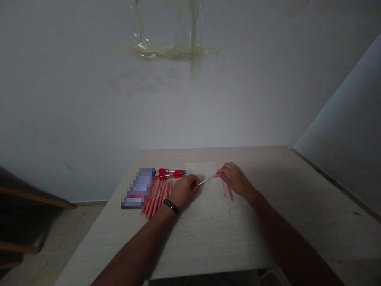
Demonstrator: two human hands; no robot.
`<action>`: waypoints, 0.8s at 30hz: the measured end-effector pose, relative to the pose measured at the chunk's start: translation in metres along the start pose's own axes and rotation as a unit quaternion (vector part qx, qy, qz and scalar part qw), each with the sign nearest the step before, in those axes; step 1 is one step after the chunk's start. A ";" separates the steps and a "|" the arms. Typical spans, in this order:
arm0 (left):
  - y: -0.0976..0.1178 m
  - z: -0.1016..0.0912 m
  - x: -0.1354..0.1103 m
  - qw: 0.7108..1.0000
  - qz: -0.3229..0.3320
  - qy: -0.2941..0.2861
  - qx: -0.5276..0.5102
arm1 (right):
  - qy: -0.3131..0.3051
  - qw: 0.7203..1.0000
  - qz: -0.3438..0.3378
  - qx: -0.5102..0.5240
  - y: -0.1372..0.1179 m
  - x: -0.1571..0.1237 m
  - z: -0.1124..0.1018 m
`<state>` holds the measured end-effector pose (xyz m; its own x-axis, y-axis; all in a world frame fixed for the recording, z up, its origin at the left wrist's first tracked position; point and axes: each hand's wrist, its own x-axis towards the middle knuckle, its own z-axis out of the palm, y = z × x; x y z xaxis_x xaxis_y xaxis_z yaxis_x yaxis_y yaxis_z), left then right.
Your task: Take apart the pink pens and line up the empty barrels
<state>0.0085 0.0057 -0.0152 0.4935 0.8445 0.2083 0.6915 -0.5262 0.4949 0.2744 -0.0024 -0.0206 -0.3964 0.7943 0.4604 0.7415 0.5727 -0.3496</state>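
Over a pale sheet of paper (pixel 205 206), my left hand (pixel 185 190) is closed in a pinch on a thin white pen part (pixel 203 182). My right hand (pixel 236 179) is closed round a slim pink pen part (pixel 218 175), its end pointing at the white one. A small gap seems to lie between the two parts, though blur hides exactly how they meet. Another pink pen piece (pixel 229 192) lies just below my right hand. Beside my left wrist is a pile of pink pens (pixel 155 198). Several red pens (pixel 170 174) lie behind that pile.
A pixelated flat device with a dark edge (pixel 131 207) lies left of the pens. Everything rests on a pale wooden table (pixel 205 242) against a grey wall (pixel 238 103). Clear tape (pixel 175 51) sticks to the wall. Dark furniture (pixel 26 214) stands at the left.
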 end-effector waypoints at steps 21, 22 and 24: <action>-0.001 0.001 0.001 1.000 0.005 -0.013 0.000 | -0.020 1.000 -0.011 0.013 -0.006 0.002 0.007; -0.001 0.002 0.001 1.000 0.009 -0.009 -0.004 | -0.022 1.000 -0.010 0.013 -0.008 0.002 0.008; -0.002 0.003 0.001 1.000 0.018 -0.004 -0.016 | -0.029 0.999 -0.010 0.019 -0.015 0.002 0.010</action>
<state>0.0096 0.0071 -0.0186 0.5222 0.8243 0.2188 0.6565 -0.5523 0.5137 0.2572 -0.0074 -0.0223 -0.4425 0.7925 0.4197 0.7129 0.5948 -0.3714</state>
